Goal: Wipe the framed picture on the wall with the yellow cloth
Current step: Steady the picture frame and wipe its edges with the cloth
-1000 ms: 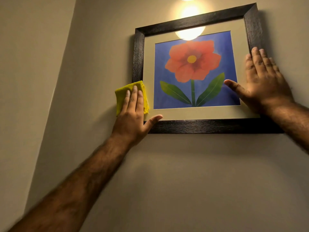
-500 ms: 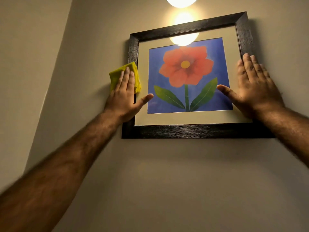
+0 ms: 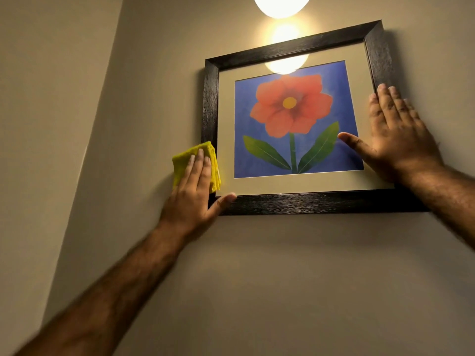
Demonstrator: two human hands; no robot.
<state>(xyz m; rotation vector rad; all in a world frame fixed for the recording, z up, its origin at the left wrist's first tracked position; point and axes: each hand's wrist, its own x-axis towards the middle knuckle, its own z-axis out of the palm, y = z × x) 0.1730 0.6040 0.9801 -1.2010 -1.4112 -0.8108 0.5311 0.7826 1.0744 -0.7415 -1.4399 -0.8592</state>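
A framed picture [image 3: 290,111] hangs on the beige wall: dark wooden frame, cream mat, a red flower on blue under glass. My left hand [image 3: 192,199] lies flat on a folded yellow cloth [image 3: 181,163] and presses it against the lower part of the frame's left side, half on the wall. Its thumb touches the bottom left corner. My right hand [image 3: 395,142] rests flat with fingers spread on the frame's right side, its thumb lying on the glass.
A round wall lamp [image 3: 281,3] glows just above the frame and is mirrored in the glass near the top. A side wall [image 3: 51,124] meets this wall in a corner at the left. Bare wall lies below the frame.
My left hand slid the cloth up the frame's left side, then back down to its lower part. My right hand stayed on the right side. The view shifted a little.
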